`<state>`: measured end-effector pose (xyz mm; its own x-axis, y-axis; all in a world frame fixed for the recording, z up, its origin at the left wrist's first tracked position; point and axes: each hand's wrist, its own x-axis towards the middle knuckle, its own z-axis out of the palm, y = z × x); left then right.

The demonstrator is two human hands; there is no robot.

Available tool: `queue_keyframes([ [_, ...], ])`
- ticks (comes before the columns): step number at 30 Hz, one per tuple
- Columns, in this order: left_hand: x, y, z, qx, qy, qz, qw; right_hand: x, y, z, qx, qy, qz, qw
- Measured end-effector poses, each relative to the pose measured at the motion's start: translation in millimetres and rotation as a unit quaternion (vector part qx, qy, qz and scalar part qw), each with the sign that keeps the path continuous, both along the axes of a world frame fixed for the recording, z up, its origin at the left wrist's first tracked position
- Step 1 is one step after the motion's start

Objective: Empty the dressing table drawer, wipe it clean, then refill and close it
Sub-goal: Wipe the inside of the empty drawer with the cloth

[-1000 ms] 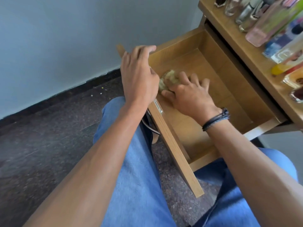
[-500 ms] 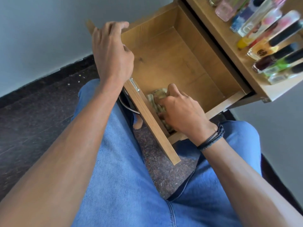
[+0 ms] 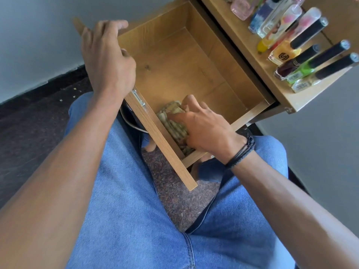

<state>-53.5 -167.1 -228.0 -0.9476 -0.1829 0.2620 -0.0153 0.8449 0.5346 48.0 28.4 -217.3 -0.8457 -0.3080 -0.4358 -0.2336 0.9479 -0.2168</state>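
Drawer [image 3: 184, 65], one cloth [image 3: 174, 123], two hands [image 3: 108, 61] [image 3: 206, 131]

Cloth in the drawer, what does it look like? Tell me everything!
The cloth is a crumpled, pale yellow-green rag with ribbed folds, soft-looking. It lies on the drawer floor in the near corner, against the front panel. The right hand covers half of it, fingers curled over it, pressing it down.

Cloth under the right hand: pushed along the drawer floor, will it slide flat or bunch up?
Likely floppy: the cloth lies crumpled in folds under the right hand. Close to the drawer front, it may bunch there rather than slide flat. Thin folds suggest little weight.
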Motion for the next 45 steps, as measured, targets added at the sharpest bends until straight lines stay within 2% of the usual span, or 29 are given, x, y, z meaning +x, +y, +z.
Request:
queue_keyframes([
  [3,1,0,0,0.000,0.001,-0.004,1.000,-13,22,6,0.012,-0.006,-0.065,0.998],
  [7,1,-1,0,0.005,0.001,-0.002,1.000,-38,56,15,0.080,-0.006,-0.132,0.988],
  [12,1,0,1,0.008,-0.002,-0.002,1.000,-40,57,14,0.185,0.111,-0.111,0.970],
  [15,1,-1,1,0.008,-0.003,-0.001,1.000,-36,51,8,0.214,0.118,-0.108,0.964],
  [21,2,0,2,0.007,-0.001,0.000,1.000,-33,36,3,0.180,0.091,-0.167,0.965],
  [30,0,0,-1,0.016,0.001,0.000,1.000,6,-4,-3,0.074,0.135,-0.144,0.978],
  [32,0,0,-2,0.018,0.003,0.000,1.000,5,1,-2,0.054,0.149,-0.167,0.973],
  [38,-1,-1,-2,0.028,0.008,-0.008,1.000,-18,37,7,0.101,0.199,-0.263,0.939],
  [45,0,0,-1,0.033,0.010,-0.011,0.999,-30,35,-6,0.118,0.163,-0.240,0.950],
])
